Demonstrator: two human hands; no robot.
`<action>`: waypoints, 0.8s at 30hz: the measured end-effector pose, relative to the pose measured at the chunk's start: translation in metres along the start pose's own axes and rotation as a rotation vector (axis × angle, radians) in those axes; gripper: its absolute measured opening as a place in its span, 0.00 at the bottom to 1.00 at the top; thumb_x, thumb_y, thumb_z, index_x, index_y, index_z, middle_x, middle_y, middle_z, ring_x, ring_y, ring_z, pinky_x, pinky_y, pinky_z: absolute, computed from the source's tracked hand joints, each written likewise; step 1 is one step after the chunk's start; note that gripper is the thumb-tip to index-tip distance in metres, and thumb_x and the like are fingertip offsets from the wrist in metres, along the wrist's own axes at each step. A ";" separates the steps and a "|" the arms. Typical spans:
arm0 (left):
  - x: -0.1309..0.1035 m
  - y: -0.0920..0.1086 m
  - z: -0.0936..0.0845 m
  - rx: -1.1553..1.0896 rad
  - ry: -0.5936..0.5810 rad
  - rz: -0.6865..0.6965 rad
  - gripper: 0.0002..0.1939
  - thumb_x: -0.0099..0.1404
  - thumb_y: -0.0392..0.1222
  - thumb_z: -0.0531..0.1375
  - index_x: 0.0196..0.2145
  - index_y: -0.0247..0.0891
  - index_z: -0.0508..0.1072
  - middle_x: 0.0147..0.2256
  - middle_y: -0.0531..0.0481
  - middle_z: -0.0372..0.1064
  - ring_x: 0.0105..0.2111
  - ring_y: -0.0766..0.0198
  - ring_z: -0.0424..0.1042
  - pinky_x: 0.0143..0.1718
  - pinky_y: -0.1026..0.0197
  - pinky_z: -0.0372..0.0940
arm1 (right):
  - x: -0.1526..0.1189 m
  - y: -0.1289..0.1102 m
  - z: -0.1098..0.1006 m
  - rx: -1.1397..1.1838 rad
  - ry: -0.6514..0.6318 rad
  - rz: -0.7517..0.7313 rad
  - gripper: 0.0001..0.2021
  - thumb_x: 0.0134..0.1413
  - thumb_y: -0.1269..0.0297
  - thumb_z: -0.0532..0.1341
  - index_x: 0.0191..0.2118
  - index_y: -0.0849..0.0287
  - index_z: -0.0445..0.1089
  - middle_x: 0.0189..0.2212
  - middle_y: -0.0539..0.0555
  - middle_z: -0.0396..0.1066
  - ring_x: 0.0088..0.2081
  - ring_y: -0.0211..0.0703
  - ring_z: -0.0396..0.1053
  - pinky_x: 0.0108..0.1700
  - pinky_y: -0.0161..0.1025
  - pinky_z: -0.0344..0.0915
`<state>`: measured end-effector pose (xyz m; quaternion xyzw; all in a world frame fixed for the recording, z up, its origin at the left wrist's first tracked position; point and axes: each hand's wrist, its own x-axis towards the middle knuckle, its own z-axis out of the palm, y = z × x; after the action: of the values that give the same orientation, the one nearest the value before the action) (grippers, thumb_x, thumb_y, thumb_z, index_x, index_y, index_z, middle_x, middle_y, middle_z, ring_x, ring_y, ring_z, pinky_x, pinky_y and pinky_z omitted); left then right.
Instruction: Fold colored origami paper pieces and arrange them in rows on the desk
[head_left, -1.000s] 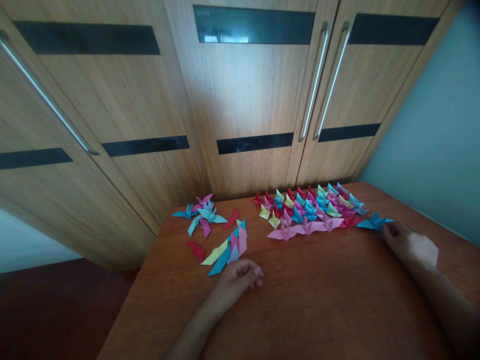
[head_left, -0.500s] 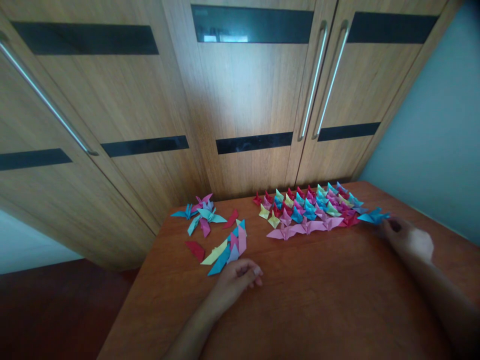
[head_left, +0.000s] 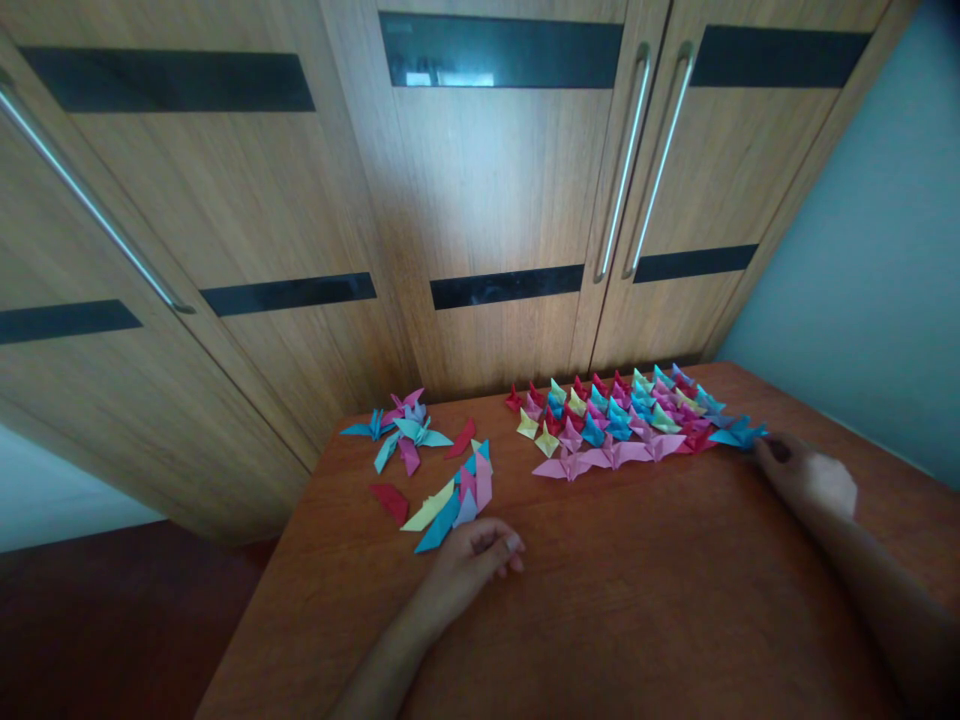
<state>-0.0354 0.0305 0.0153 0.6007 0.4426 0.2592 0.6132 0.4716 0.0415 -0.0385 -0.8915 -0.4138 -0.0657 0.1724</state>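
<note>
Right hand [head_left: 808, 478]: grip pinched on the wingtip of the blue paper crane [head_left: 739, 433], at the front row's right end. Versus half a second ago, I see both slightly further left, crane nearer the red crane [head_left: 697, 438]. Left hand [head_left: 472, 560]: unmoved, loosely open, beside flat-folded cranes [head_left: 448, 515].

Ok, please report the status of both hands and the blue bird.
Right fingers holding blue bird at right end of front row. Left fingers loosely curled near folded papers. Red bird close at blue bird's left.
</note>
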 end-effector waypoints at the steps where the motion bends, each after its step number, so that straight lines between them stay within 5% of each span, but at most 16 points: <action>1: 0.000 0.000 0.000 0.002 0.002 0.000 0.18 0.59 0.55 0.58 0.31 0.34 0.73 0.26 0.49 0.72 0.25 0.66 0.65 0.28 0.65 0.57 | 0.000 0.000 0.000 0.004 -0.003 0.004 0.21 0.48 0.46 0.57 0.43 0.53 0.73 0.34 0.61 0.74 0.24 0.45 0.65 0.23 0.37 0.53; 9: 0.002 -0.004 -0.001 -0.006 -0.012 0.017 0.19 0.58 0.56 0.58 0.30 0.34 0.73 0.26 0.49 0.72 0.25 0.66 0.66 0.28 0.65 0.58 | -0.002 0.002 0.002 0.018 -0.001 -0.010 0.21 0.49 0.45 0.55 0.42 0.54 0.73 0.34 0.60 0.73 0.26 0.47 0.66 0.25 0.37 0.53; 15: 0.001 -0.002 0.000 -0.004 -0.010 0.027 0.19 0.58 0.55 0.58 0.30 0.34 0.73 0.26 0.49 0.72 0.25 0.67 0.65 0.27 0.65 0.57 | -0.014 -0.012 -0.010 0.225 0.201 0.154 0.20 0.53 0.49 0.52 0.33 0.61 0.72 0.27 0.59 0.70 0.27 0.46 0.65 0.27 0.38 0.54; 20: 0.001 -0.004 0.000 -0.031 -0.006 0.020 0.17 0.58 0.53 0.59 0.30 0.34 0.72 0.26 0.48 0.72 0.25 0.67 0.65 0.26 0.66 0.57 | -0.060 -0.082 -0.042 0.649 0.263 0.059 0.18 0.52 0.50 0.55 0.23 0.61 0.66 0.16 0.48 0.57 0.22 0.37 0.57 0.25 0.34 0.52; 24: -0.001 0.000 -0.004 -0.055 0.019 0.044 0.16 0.59 0.53 0.59 0.31 0.34 0.72 0.27 0.48 0.72 0.25 0.67 0.66 0.26 0.66 0.57 | -0.117 -0.162 -0.059 1.046 0.011 -0.272 0.18 0.51 0.50 0.58 0.23 0.59 0.64 0.20 0.46 0.58 0.23 0.35 0.56 0.27 0.32 0.54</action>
<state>-0.0392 0.0321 0.0158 0.5908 0.4276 0.2904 0.6194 0.2741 0.0326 0.0272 -0.6247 -0.5020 0.1227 0.5854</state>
